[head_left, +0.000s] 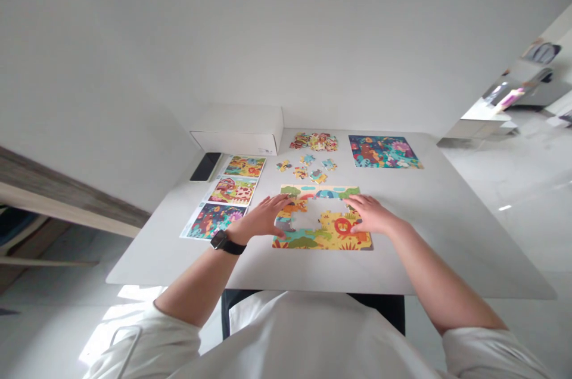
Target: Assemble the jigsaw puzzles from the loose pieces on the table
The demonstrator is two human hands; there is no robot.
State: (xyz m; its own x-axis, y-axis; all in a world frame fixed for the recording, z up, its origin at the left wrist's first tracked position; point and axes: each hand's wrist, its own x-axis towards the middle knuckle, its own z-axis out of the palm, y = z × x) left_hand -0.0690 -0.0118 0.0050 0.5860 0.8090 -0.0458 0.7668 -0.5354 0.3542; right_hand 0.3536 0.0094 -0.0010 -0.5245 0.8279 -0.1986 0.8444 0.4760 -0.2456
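A partly assembled jigsaw puzzle [308, 240] with a lion and other animals lies flat on the table before me. Its border is joined, and a gap in the upper middle shows the white tabletop. My left hand [267, 217] rests at the puzzle's left edge, thumb and fingers spread apart. On the opposite edge lies my right hand [372, 214], also with its fingers apart, the thumb near the lion. Neither hand has a loose piece visible in it. Several loose puzzle pieces [318, 176] lie just beyond the puzzle's top edge.
A heap of puzzle pieces [322, 141] sits farther back. A finished dark-blue puzzle [384, 151] lies at the back right. To the left are a picture sheet [232, 190] with three scenes, a phone [206, 167] and a white box [236, 129] by the wall.
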